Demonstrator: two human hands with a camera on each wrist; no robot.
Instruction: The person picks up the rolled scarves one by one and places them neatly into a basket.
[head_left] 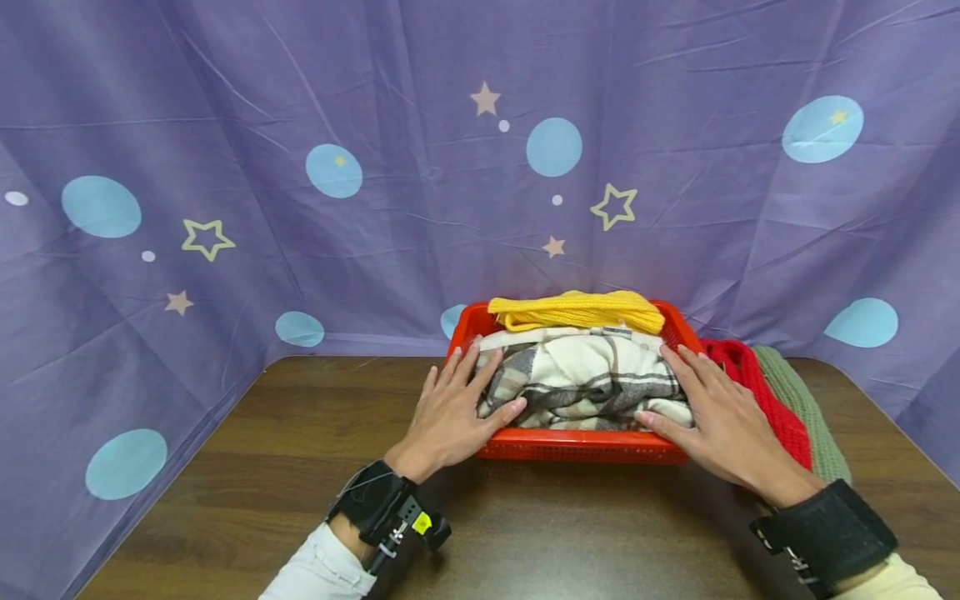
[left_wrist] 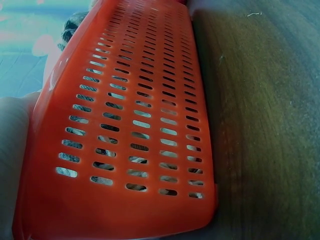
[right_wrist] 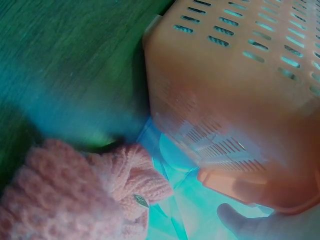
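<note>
A red plastic basket [head_left: 585, 447] holds a bunched white, grey and beige plaid cloth [head_left: 581, 375] and, behind it, a folded yellow knit [head_left: 577, 311]. Spread over the basket's left side, my left hand [head_left: 450, 421] touches the rim and the plaid cloth with nearly straight fingers. On the opposite side my right hand [head_left: 723, 421] rests the same way, its thumb on the cloth near the front corner. The left wrist view shows the slotted basket wall [left_wrist: 125, 212], with cloth behind the slots. In the right wrist view a fingertip [right_wrist: 235, 220] shows beside the rim.
A red knit [head_left: 776, 408] and a green knit [head_left: 810, 417] lie on the wooden table [head_left: 300, 450] just right of the basket, partly behind my right hand. A purple curtain [head_left: 420, 225] with stars and dots hangs close behind the basket.
</note>
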